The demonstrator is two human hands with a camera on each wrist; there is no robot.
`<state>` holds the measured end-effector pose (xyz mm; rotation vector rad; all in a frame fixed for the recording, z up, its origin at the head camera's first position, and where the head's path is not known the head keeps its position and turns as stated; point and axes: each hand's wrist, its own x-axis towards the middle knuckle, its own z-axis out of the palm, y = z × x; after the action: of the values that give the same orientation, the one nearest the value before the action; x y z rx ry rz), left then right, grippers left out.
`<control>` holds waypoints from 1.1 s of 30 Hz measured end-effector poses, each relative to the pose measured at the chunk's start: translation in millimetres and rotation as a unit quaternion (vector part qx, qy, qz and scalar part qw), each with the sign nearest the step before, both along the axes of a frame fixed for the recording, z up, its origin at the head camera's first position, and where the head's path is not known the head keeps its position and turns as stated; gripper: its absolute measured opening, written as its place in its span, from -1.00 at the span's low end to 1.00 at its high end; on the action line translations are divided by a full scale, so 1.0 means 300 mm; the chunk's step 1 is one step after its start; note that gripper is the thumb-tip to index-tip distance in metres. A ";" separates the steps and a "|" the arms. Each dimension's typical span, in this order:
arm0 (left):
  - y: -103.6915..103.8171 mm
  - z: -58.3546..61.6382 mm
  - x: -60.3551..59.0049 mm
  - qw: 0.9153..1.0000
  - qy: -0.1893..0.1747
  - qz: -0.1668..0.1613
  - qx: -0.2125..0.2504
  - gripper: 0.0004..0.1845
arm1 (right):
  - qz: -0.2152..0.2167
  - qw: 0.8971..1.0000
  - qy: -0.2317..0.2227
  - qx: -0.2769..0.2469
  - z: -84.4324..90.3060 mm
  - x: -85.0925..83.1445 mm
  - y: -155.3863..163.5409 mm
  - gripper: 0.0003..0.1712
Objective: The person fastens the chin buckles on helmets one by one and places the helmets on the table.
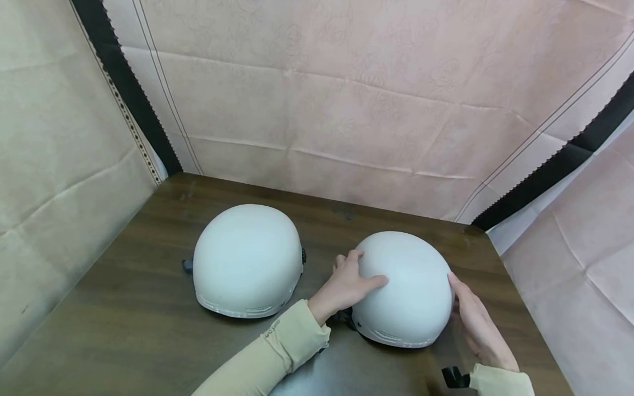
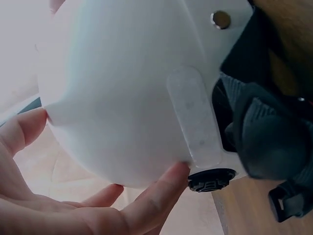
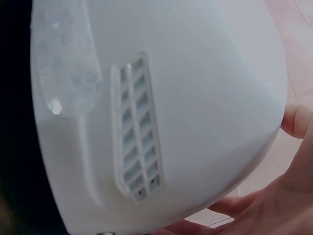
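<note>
Right helmet (image 1: 403, 289) sits dome-up on wooden table (image 1: 124, 308); left hand (image 1: 346, 286) and right hand (image 1: 477, 324) press its sides, fingers spread flat. Second helmet (image 1: 247, 258) alongside, apart.

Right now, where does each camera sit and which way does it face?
Head: above, looking down at table, two white helmets; both hands and sleeves show, left hand, right hand.
Left wrist: beside right helmet, facing its side and black strap; fingers show.
Right wrist: close on its vent; fingertips show.
Shared: right helmet.
</note>
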<state>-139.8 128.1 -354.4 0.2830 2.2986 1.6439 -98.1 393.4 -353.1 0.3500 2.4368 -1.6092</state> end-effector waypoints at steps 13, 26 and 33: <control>0.002 0.016 0.004 1.000 -0.014 0.005 0.002 -0.10 | 0.002 0.999 0.026 0.037 0.059 0.028 -0.020 0.05; 0.014 0.016 -0.002 0.999 -0.027 0.025 0.028 -0.05 | -0.008 0.995 0.056 0.084 0.092 0.036 -0.040 0.02; 0.017 0.021 0.001 0.997 -0.029 0.015 0.068 -0.03 | -0.025 0.991 0.080 0.102 0.116 0.045 -0.039 -0.01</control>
<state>-139.3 133.1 -348.2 0.2274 2.1636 1.8018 -84.5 381.6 -318.2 0.3279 2.7437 -1.4609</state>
